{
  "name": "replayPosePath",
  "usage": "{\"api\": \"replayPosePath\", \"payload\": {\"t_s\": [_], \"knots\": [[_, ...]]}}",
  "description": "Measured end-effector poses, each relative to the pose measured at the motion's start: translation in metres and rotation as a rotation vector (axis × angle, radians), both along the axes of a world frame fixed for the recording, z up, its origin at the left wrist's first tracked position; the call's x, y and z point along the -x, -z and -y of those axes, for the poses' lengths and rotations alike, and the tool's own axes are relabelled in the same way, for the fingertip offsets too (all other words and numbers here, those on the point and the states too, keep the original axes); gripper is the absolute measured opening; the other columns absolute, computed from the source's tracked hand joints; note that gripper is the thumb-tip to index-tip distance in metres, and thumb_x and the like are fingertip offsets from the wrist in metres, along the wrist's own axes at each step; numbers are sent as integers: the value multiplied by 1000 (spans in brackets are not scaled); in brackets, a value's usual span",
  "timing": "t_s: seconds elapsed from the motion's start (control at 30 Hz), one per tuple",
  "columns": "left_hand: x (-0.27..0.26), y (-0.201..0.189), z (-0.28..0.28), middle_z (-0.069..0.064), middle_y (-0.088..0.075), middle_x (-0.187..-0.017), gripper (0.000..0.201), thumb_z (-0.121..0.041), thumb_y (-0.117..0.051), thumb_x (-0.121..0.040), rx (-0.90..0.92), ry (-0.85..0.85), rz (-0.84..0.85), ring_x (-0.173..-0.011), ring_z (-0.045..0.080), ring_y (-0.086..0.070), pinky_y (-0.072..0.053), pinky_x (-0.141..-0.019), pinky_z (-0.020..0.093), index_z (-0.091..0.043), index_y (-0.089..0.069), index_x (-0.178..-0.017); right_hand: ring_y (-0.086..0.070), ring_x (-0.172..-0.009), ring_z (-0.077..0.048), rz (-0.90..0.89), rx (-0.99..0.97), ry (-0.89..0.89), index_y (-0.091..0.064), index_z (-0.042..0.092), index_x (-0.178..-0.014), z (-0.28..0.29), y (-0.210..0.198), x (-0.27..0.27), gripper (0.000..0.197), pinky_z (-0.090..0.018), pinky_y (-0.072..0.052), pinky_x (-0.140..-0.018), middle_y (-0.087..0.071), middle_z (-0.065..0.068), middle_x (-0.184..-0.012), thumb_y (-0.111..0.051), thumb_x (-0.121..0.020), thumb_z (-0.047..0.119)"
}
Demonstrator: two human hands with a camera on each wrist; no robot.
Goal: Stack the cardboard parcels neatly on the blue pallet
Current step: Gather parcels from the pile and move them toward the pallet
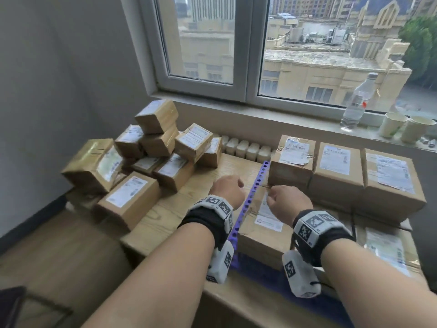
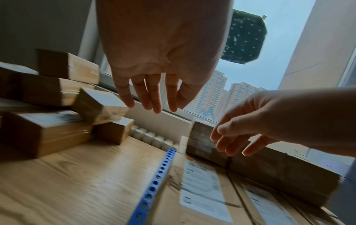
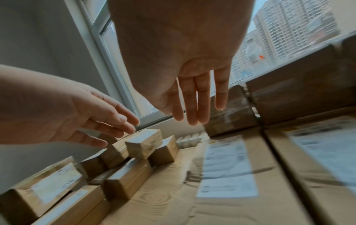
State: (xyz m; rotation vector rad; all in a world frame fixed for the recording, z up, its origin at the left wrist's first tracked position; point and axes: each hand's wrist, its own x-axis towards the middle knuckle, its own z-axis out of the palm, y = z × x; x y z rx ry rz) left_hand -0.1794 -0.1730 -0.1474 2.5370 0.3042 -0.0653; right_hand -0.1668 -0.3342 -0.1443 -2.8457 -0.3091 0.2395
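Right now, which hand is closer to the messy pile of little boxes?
Left. The left hand hovers over the bare table, just right of the messy pile. The right hand hangs farther right, above a parcel on the blue pallet.

The parcels [image 1: 338, 176] are matt brown cardboard with white paper labels, and several in the loose pile [image 1: 94, 162] are wrapped in clear glossy tape that catches the light. They sit on a bench [image 1: 165, 221] of pale wood with visible grain, beside a blue plastic pallet [image 1: 254, 188] whose edge is punched with round holes. On the sill stand a clear plastic bottle [image 1: 357, 102] and two matt paper cups [image 1: 392, 124].
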Motion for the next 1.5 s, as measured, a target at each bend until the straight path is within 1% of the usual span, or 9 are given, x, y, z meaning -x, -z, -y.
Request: {"api": "replayPosePath", "payload": {"t_s": [0.13,0.3,0.53,0.67,0.77,1.07,1.17,1.37,1.5], "knots": [[19,-5,-67,1,-62,-122,27,-22,-50,-92,4,-123,9,-117,22,-53,-46,-100,39,-23,-64,-115,-63,-86,-21,29,-3,-110,-67,21,-103,-65,-5,1,28,-31,-53,-73,-69,-1,-100,-42,-96,30],[40,-5,-152,4,-63,-119,25,-19,-52,-89,-2,-215,34,-114,24,-53,-47,-97,38,-22,-65,-110,-62,-98,-25,37,-3,-204,-68,19,-108,-155,-3,9,30,-32,-51,-80,-68,-4,-108,-43,-97,29],[58,-16,-295,4,-57,-123,26,-18,-52,-87,11,-350,117,-121,24,-47,-41,-102,37,-23,-62,-111,-61,-86,-21,21,-14,-233,-67,20,-88,-293,6,19,25,-32,-52,-74,-67,-1,-94,-45,-95,29],[54,-22,-370,7,-53,-129,29,-17,-54,-90,-28,-404,161,-124,26,-42,-34,-107,36,-19,-60,-118,-63,-92,-18,8,-72,-201,-70,20,-103,-360,7,18,27,-34,-54,-81,-69,0,-102,-46,-96,28],[45,-21,-414,9,-48,-132,31,-23,-58,-88,-40,-471,192,-124,29,-39,-35,-105,38,-20,-58,-120,-63,-92,-16,6,-137,-173,-71,22,-105,-398,14,12,27,-33,-54,-82,-70,3,-104,-47,-95,30],[-10,0,-472,15,-28,-147,83,-44,-75,-73,41,-571,68,-137,36,-24,-26,-113,51,-20,-33,-139,-64,-84,-15,-15,-143,-166,-71,21,-95,-450,30,-34,25,-38,-58,-78,-69,4,-94,-47,-94,29],[-28,3,-482,15,-23,-148,98,-50,-78,-68,57,-559,-5,-138,37,-21,-29,-112,51,-23,-22,-145,-64,-86,-15,-45,-157,-166,-71,21,-96,-461,34,-55,24,-39,-57,-80,-69,3,-95,-48,-94,29],[-56,15,-487,15,-18,-150,116,-45,-83,-66,98,-489,-158,-139,37,-22,-34,-107,48,-28,-6,-151,-66,-87,-19,-73,-153,-147,-70,15,-100,-483,36,-85,25,-39,-57,-82,-70,-3,-96,-48,-96,27],[-60,22,-492,18,-25,-147,114,-41,-81,-69,78,-478,-222,-136,38,-27,-35,-106,48,-29,-2,-151,-66,-88,-20,-108,-162,-139,-70,14,-98,-496,37,-93,25,-40,-57,-82,-71,-4,-96,-48,-95,24]]}}
